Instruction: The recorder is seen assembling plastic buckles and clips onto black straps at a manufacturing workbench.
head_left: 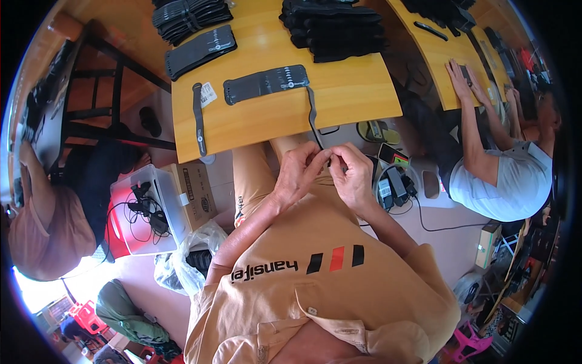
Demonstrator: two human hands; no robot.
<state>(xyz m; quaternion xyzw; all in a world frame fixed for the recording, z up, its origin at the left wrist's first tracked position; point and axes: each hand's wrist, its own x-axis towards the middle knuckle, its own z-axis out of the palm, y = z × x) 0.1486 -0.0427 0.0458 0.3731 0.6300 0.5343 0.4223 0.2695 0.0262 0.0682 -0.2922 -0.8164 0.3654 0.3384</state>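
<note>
My left hand point(300, 171) and my right hand point(351, 173) meet just off the table's near edge. Both are closed, fingertips pinching the lower end of a narrow black strap point(313, 115). The strap's upper end lies on the table against a flat black printed sleeve point(267, 84); whether the two are joined I cannot tell. What exactly sits between the fingertips is mostly hidden. Another black strap point(199, 120) lies lengthwise to the left, beside a white label point(208, 94). A second flat black sleeve point(201, 51) rests further back.
On the yellow table point(351, 91) stand a bundled black stack point(182, 21) and a larger black pile point(333, 30). A clear bin of cables point(148, 209), a cardboard box point(193, 191) and a plastic bag point(188, 258) are at left. Co-workers sit on both sides; a sandal point(377, 132) lies under the table.
</note>
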